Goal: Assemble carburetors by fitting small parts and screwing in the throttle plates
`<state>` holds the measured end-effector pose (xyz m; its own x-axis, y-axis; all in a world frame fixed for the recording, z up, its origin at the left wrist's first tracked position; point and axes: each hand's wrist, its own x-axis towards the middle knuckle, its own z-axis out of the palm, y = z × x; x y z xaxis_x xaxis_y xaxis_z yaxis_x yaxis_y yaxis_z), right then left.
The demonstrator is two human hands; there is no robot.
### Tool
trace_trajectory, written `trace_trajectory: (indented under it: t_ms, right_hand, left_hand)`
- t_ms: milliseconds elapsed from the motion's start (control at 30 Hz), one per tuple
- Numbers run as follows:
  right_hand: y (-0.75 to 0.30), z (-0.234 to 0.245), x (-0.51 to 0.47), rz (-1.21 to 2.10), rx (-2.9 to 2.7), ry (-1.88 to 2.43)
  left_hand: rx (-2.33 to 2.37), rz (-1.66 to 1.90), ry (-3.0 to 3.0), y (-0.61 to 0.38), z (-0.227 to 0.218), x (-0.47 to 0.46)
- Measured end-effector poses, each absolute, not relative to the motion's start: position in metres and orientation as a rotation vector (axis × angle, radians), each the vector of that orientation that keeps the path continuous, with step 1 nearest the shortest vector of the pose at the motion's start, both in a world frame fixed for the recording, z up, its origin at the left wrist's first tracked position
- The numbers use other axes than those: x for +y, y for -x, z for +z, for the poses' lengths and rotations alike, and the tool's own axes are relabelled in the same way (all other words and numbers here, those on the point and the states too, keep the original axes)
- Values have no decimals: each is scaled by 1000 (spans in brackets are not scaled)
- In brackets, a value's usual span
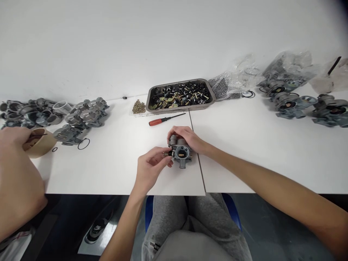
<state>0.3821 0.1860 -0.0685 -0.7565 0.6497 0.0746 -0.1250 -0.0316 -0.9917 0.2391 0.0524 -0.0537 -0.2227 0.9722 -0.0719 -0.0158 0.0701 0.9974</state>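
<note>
A grey metal carburetor (pixel 181 155) stands on the white table in front of me, its round bore facing me with a brass piece inside. My right hand (pixel 183 136) is closed over its top and far side, with some fingers hidden behind it. Between thumb and fingertips, my left hand (pixel 152 163) pinches a small brass-and-black fitting (pixel 169 154) at the carburetor's left side. Whether the fitting is seated in the body I cannot tell. A red-handled screwdriver (pixel 163 120) lies just beyond both hands.
Behind stands a metal tray (pixel 181 108) of mixed small parts, beside a pile of brass pieces (pixel 139 107). More carburetors are grouped at left (pixel 87 112) and right (pixel 290 103), near plastic bags (pixel 231 81). Another person's hand (pixel 15 139) reaches into a tan bowl (pixel 45 145).
</note>
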Motion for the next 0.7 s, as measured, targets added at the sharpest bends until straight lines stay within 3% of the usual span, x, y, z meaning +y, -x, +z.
trace_trajectory:
  t_ms: [700]
  right_hand:
    - [-382,-69,187,1823,-1718,540]
  left_hand:
    - [1485,1360,-945,-233,-57,50]
